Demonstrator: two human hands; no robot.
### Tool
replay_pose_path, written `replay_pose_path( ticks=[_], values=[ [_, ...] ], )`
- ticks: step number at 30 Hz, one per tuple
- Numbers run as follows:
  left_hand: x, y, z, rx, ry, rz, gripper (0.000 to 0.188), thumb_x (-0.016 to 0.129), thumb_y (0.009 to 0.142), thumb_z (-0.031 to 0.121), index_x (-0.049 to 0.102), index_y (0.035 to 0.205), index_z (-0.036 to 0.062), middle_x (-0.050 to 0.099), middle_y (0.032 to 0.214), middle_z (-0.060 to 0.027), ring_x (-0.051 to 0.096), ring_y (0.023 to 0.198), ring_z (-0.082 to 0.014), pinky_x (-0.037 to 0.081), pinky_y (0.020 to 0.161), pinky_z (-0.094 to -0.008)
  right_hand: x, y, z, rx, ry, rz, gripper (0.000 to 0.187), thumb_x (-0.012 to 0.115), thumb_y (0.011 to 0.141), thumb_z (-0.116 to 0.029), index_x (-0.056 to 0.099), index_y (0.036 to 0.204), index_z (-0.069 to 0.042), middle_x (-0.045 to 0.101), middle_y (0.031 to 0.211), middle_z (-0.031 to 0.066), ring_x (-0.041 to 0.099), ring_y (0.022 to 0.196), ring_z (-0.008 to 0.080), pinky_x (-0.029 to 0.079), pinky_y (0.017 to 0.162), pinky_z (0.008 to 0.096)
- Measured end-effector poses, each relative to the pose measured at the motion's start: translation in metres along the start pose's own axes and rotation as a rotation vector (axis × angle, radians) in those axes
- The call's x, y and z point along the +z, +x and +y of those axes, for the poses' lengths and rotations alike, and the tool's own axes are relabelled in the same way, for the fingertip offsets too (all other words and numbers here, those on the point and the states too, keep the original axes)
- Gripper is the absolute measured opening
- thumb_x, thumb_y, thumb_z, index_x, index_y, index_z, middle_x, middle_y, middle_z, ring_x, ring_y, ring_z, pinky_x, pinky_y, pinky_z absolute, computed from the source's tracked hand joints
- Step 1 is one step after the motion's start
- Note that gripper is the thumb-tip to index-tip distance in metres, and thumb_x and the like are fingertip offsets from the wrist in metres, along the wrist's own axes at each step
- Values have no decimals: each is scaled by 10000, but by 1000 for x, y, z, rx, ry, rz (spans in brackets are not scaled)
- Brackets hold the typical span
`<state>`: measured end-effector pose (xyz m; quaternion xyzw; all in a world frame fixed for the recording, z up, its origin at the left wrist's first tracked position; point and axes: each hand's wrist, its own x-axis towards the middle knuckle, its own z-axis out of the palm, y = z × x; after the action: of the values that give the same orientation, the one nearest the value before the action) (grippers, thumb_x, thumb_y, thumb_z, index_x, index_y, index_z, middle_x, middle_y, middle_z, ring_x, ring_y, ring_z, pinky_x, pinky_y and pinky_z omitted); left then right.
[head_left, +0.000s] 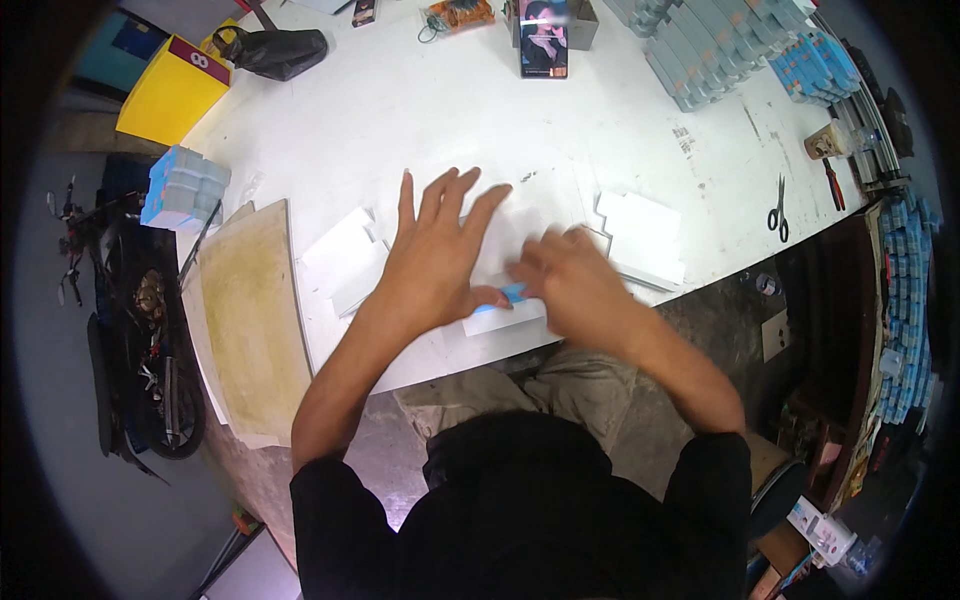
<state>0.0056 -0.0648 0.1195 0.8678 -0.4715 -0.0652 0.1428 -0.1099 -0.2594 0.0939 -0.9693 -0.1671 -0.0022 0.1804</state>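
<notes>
A white card blank with blue strips [505, 318] lies at the table's near edge, partly hidden by my hands. My left hand [435, 260] is over its left part, fingers spread wide and thumb tip resting near the blue strip. On the right side, my right hand [580, 295] has its fingers curled together at the blank's blue edge; motion blurs the fingertips. A white cut card piece [345, 255] with a notched edge lies left of my left hand. Beyond my right hand is another notched white card piece [642, 238].
Brownish flat boards [250, 315] cover the left table edge, beside a small blue-and-grey stack [183, 188]. Scissors [779, 210], a red-handled tool [834, 185] and a cup [825, 142] lie right. Grey box stacks [710, 50] and a phone-like display [543, 40] stand at the back.
</notes>
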Motion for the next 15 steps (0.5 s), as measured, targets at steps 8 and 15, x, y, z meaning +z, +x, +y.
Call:
replay_pose_path(
  ticks=[8,15],
  values=[
    [0,-29,15,116,-130,129,840,968,646,596,614,1156,30,457,1522,-329,383,1470,-533,224,1249,-704,4,-103,42,239,-201,594,408,748,729,9,745,1133,-44,721,1046,107,658,983,295,466,872,455],
    [18,-28,19,83,13,-40,690,986,653,468,641,970,-39,409,1520,-383,400,1434,-565,338,1213,-638,14,-109,42,226,-55,411,445,790,727,3,737,1164,-62,688,1101,97,643,1072,274,479,942,452]
  ],
)
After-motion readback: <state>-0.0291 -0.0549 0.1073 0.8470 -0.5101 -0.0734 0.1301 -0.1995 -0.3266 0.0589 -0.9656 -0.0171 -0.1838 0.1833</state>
